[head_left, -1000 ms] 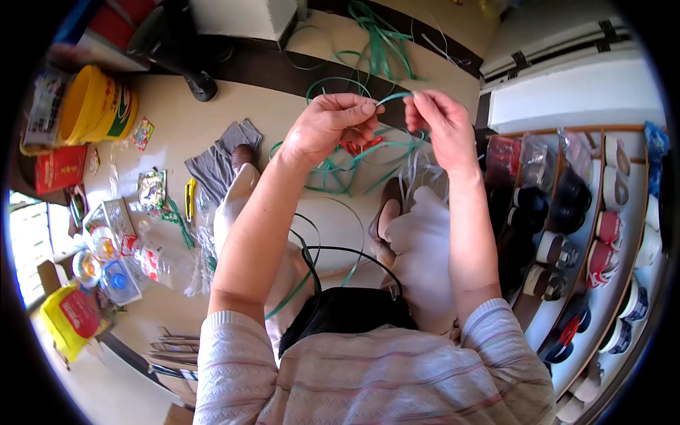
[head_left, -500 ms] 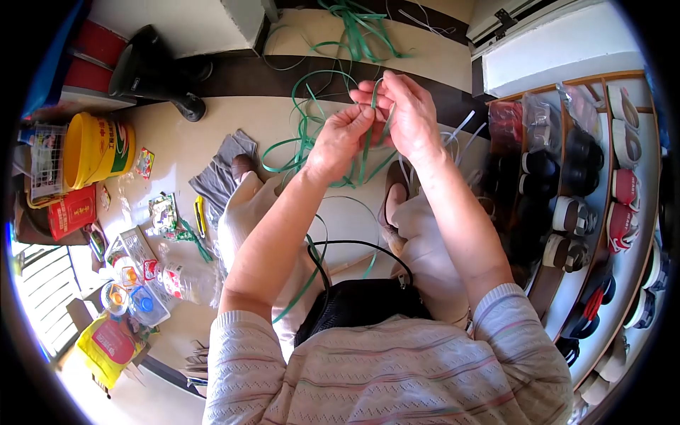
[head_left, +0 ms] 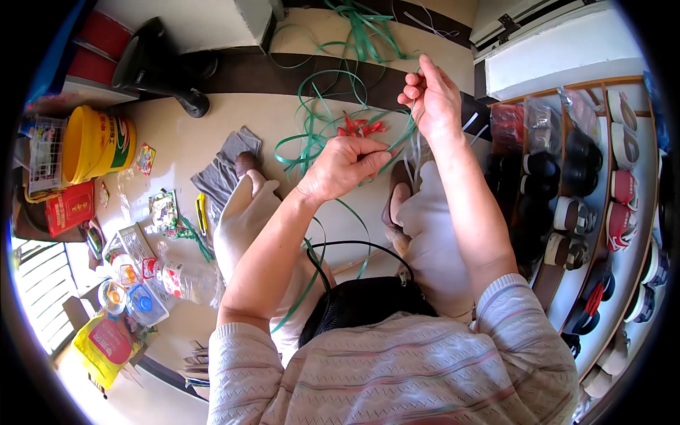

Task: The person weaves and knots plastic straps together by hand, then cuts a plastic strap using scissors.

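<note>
My left hand (head_left: 345,167) pinches a green plastic strap (head_left: 404,139) between thumb and forefinger, in front of my knees. From that pinch the strap bends up to my right hand (head_left: 435,103), whose curled fingers hold it higher and farther right. More green strap lies in loose loops (head_left: 309,139) on the floor beyond my left hand. A small bunch of red strips (head_left: 360,125) shows among those loops. Other lengths of green strap (head_left: 296,301) trail down beside a black bag (head_left: 365,301) at my lap.
A shoe rack (head_left: 559,212) stands at right. Black boots (head_left: 166,71) and a yellow bucket (head_left: 91,149) are at left. A grey cloth (head_left: 219,170), a yellow cutter (head_left: 201,212) and plastic bottles (head_left: 142,297) lie on the left floor. A green strap bundle (head_left: 361,28) lies farther ahead.
My hands have drawn apart: the right moved up and to the right, the left down toward me. The strap now spans between them, and the red strips have come into view.
</note>
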